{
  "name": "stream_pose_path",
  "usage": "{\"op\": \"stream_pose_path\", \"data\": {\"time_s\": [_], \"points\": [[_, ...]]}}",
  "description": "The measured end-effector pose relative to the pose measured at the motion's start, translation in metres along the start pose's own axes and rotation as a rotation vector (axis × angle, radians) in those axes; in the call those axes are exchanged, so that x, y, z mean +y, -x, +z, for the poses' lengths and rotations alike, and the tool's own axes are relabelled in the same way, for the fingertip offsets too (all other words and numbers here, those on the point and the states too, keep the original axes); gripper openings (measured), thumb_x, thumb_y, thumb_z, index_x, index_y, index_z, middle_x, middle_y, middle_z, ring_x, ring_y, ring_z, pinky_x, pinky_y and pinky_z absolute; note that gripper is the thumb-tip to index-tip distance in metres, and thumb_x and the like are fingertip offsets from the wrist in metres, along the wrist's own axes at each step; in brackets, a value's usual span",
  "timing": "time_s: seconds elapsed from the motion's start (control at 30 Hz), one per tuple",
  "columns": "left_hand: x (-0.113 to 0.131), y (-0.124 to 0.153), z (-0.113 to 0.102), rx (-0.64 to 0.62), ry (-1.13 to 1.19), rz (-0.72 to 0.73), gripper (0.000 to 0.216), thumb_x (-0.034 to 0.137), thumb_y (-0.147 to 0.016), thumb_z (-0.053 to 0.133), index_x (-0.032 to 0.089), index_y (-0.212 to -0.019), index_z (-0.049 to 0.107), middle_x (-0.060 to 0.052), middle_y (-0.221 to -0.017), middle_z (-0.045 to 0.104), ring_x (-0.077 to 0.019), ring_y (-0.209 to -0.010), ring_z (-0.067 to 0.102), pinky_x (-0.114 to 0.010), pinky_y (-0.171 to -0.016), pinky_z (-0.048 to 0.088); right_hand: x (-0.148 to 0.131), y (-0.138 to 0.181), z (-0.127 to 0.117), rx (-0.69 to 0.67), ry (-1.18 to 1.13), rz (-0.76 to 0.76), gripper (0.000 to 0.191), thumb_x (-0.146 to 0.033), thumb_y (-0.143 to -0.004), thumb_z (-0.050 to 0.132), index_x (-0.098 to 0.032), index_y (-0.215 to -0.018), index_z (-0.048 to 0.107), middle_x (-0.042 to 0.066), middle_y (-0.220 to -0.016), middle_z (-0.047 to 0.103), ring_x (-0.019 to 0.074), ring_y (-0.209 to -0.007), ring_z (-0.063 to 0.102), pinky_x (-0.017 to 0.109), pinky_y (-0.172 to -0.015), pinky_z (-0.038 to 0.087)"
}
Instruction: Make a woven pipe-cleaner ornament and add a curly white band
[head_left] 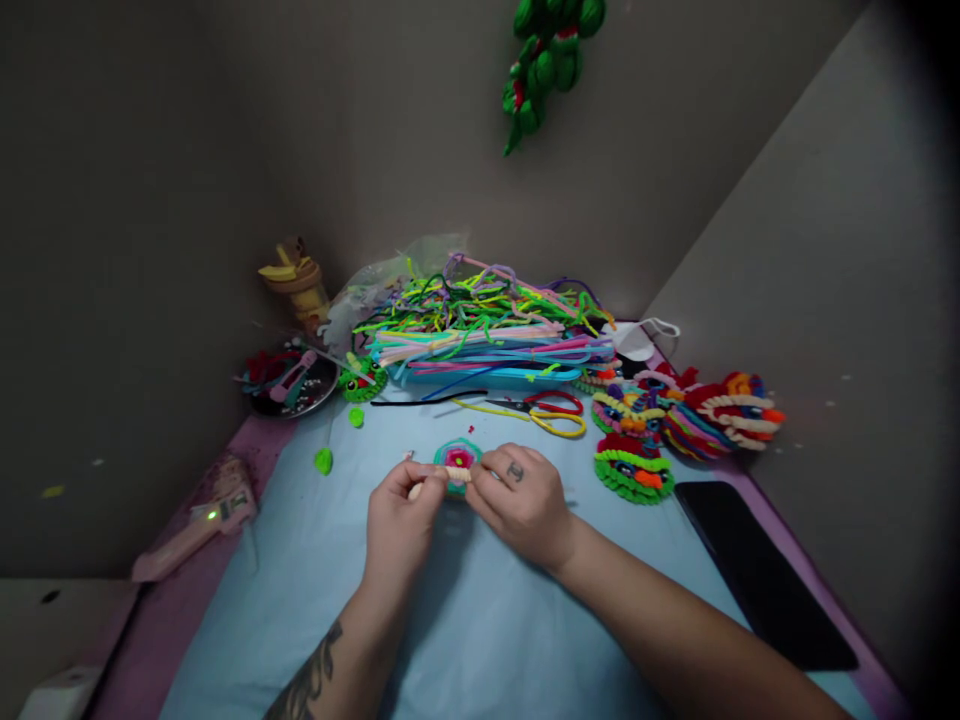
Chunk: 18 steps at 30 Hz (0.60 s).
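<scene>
Head view: left hand and right hand each pinching cream pipe cleaner across near edge of woven disc; probably best kept taut, coils snug.

2 hands: left hand, right hand. 1 cream pipe cleaner, 1 woven disc, 1 pipe cleaner pile, 1 scissors, 1 glue gun, 1 phone, 1 dish, 2 green bits. Fuzzy figures on bench right: about 4, overlapping.
</scene>
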<state>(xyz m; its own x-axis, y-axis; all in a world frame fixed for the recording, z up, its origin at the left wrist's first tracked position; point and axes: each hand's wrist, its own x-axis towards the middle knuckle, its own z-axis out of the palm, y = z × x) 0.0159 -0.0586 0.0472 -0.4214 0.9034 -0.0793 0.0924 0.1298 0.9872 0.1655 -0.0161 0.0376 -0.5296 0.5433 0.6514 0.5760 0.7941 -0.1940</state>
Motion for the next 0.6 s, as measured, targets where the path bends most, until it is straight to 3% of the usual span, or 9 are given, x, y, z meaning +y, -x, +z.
{"op": "stream_pose_path", "data": {"time_s": [0.1, 0.2, 0.37, 0.47, 0.6], "points": [[0.001, -0.001, -0.003, -0.012, 0.023, 0.011, 0.018, 0.035, -0.068, 0.064, 0.017, -0.065, 0.064, 0.001, -0.063, 0.062, -0.0126, -0.058, 0.052, -0.024, -0.062, 0.043, 0.001, -0.004, 0.000, -0.033, -0.264, 0.143, 0.009, -0.020, -0.085, 0.055, -0.018, -0.086, 0.064, 0.006, -0.081, 0.066, 0.0179, -0.078, 0.059, 0.030, -0.071, 0.045], [0.004, -0.003, -0.009, -0.081, 0.005, 0.061, 0.019, 0.035, -0.069, 0.066, 0.017, -0.074, 0.066, 0.001, -0.066, 0.062, -0.0116, -0.057, 0.050, -0.021, -0.055, 0.040, 0.005, -0.011, -0.005, -0.176, -0.579, 0.291, 0.015, -0.025, -0.083, 0.060, -0.017, -0.096, 0.064, 0.004, -0.085, 0.067, 0.0157, -0.079, 0.061, 0.025, -0.069, 0.047], [0.008, -0.003, -0.017, -0.176, -0.081, 0.227, 0.016, 0.032, -0.073, 0.065, 0.017, -0.073, 0.068, -0.002, -0.072, 0.062, -0.0122, -0.061, 0.052, -0.022, -0.058, 0.039, 0.013, -0.019, -0.014, -0.434, -0.831, 0.242, 0.022, -0.027, -0.092, 0.050, -0.017, -0.083, 0.068, 0.002, -0.079, 0.066, 0.0138, -0.075, 0.061, 0.023, -0.065, 0.046], [0.007, -0.002, -0.014, -0.151, -0.079, 0.182, 0.017, 0.034, -0.072, 0.065, 0.017, -0.070, 0.066, -0.002, -0.068, 0.062, -0.0138, -0.062, 0.053, -0.023, -0.059, 0.039, 0.011, -0.018, -0.014, -0.393, -0.759, 0.247, 0.021, -0.027, -0.089, 0.055, -0.017, -0.077, 0.068, 0.002, -0.079, 0.065, 0.0140, -0.077, 0.061, 0.024, -0.068, 0.046], [0.002, 0.001, -0.005, -0.025, -0.033, 0.078, 0.018, 0.034, -0.070, 0.064, 0.018, -0.063, 0.061, 0.001, -0.060, 0.060, -0.0136, -0.059, 0.052, -0.026, -0.065, 0.041, -0.002, -0.012, -0.008, -0.163, -0.332, 0.230, 0.018, -0.023, -0.089, 0.054, -0.019, -0.079, 0.069, 0.005, -0.080, 0.065, 0.0176, -0.079, 0.058, 0.029, -0.072, 0.045]]}}
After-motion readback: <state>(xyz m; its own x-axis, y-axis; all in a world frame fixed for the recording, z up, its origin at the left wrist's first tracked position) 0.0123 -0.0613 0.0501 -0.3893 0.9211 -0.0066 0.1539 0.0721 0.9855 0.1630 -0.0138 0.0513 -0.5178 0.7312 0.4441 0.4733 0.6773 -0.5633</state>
